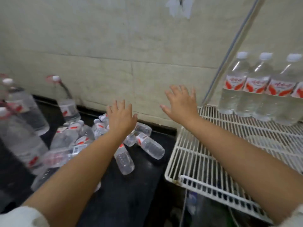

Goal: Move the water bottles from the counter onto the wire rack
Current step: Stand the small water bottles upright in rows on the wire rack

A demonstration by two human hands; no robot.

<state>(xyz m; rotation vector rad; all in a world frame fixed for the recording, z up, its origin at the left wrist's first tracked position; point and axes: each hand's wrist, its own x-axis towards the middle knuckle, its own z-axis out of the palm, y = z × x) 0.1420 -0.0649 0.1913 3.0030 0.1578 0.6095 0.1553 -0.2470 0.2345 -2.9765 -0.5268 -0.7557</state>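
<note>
Several small water bottles with red-and-white labels lie in a heap on the black counter. My left hand hovers over the back of the heap, fingers spread and holding nothing. My right hand is raised between the heap and the white wire rack, fingers also spread and empty. A row of upright bottles stands at the back right of the rack.
Large water bottles stand at the left of the counter, and another one against the tiled wall. A metal rod leans up from the rack's back corner. The rack's front half is bare wire.
</note>
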